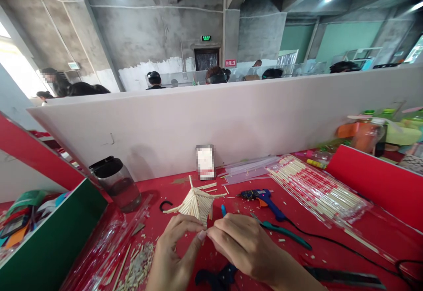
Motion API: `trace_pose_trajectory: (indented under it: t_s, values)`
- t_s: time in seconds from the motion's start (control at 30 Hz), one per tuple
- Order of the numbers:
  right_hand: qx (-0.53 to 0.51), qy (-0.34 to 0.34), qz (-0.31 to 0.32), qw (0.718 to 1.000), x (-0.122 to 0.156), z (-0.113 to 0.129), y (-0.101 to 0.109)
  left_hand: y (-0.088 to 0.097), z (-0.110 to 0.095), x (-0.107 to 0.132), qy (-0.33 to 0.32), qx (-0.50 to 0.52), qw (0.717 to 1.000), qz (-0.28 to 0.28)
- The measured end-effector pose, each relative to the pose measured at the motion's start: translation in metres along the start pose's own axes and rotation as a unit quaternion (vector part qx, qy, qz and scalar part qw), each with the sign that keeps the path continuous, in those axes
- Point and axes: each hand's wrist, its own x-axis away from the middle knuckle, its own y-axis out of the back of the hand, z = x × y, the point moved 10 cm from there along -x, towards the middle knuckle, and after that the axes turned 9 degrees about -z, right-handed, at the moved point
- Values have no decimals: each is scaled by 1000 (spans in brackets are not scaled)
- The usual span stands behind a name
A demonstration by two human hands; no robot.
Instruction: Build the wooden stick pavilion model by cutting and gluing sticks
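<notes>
A small roof-shaped model of pale wooden sticks stands on the red tabletop, its near corner at my fingertips. My left hand is closed in a pinch at that corner, thumb and forefinger almost meeting. My right hand is also closed, its fingertips pressed together right beside the left thumb. Whatever the right fingers hold is too small and covered to make out. Just beyond the right hand lie a blue hot glue gun and teal-handled pliers.
A bundle of wooden sticks in plastic lies right. A dark-lidded jug stands left, near stick scraps. A phone leans on the white partition. The glue gun's cord crosses the right side. Other people sit beyond the partition.
</notes>
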Motion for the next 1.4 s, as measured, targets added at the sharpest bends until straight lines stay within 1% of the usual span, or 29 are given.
trace_pose_trajectory:
  t_s: [0.17, 0.33, 0.43, 0.6, 0.8, 0.93, 1.17, 1.4]
  values:
    - [-15, -8, -4, 1000, 10, -7, 0, 2, 0, 2, -20, -11, 1000, -10]
    - [-30, -20, 6, 999, 22, -16, -11, 10, 18, 0, -3, -23, 999, -38]
    - [-36, -33, 12, 999, 28, -18, -19, 8, 28, 1, -4, -27, 999, -38]
    - [-32, -44, 19, 998, 33, -17, -25, 3, 35, 5, -21, -43, 998, -49]
    - [-46, -62, 4, 997, 31, -19, -24, 2, 35, 4, -20, -29, 998, -51]
    - [-54, -66, 6, 996, 30, -20, -26, 1, 33, 3, -24, -17, 999, -45]
    - [-44, -70, 9, 997, 30, -19, -30, 0, 35, 3, -5, -10, 999, -41]
    - [-41, -67, 6, 997, 27, -17, -30, -4, 36, 3, 6, 3, 1000, -23]
